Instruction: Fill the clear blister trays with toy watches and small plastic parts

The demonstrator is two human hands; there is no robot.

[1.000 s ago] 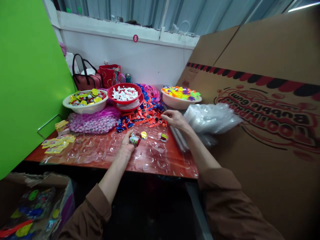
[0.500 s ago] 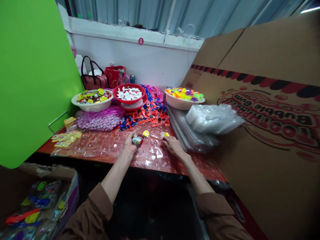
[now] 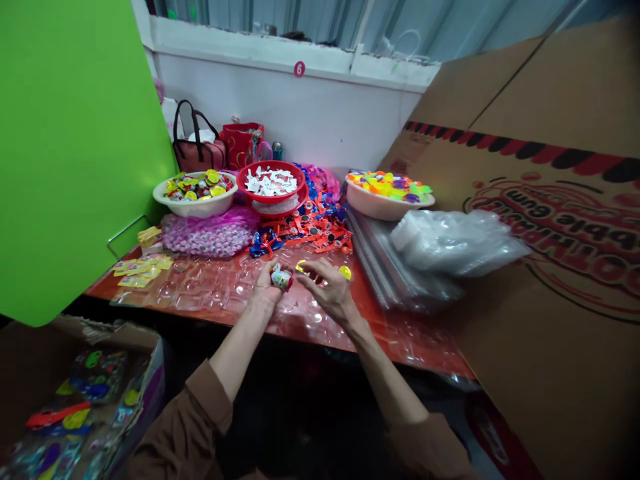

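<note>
My left hand (image 3: 269,285) is turned palm up and closed around small wrapped candies (image 3: 281,277) in white, green and red; how many it holds I cannot tell. Just to its right hovers my right hand (image 3: 327,288), thumb and fingers apart, with nothing visible between them. One yellow round piece (image 3: 345,273) lies beyond the right hand's knuckles. Another yellow disc (image 3: 301,265) shows between the two hands, partly covered by the right fingers. Under both hands, clear moulded plastic trays (image 3: 200,283) are spread along the red tabletop.
Behind stand a white bowl of wrapped candies (image 3: 165,200), a red basin with white pieces (image 3: 245,189) and a bowl of bright plastic pieces (image 3: 370,208). Stacked clear plastic (image 3: 450,240) lies right, by a large carton (image 3: 550,280). A green panel (image 3: 75,147) borders the left, above an open box (image 3: 155,363).
My right hand has lifted from the yellow piece on the right and moved left, close to my left hand. The left hand still holds the candies. The view has shifted slightly.
</note>
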